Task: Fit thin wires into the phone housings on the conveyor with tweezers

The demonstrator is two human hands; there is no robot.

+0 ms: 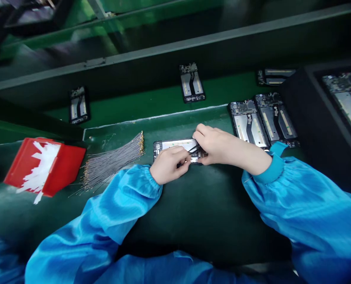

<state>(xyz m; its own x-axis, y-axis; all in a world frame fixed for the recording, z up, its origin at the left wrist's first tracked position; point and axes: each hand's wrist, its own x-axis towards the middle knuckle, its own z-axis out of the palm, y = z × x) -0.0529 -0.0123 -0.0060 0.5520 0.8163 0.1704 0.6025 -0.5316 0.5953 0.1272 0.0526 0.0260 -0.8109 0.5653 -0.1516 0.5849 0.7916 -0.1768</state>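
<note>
An opened phone body lies lengthwise on the green bench, with its silvery battery bay facing up. My left hand is closed in a pinch over the phone's near side; whatever its fingertips grip is hidden. At the phone's right end, my right hand is closed around what look like black tweezers, their tips angled towards my left fingers. To the left lies a bundle of thin grey antenna cables with small gold-coloured ends.
A red bin with white paper strips stands at the left. Two more phone bodies lie side by side beyond my right wrist. Others, including one phone frame, rest on the back strip. A black box borders the right side.
</note>
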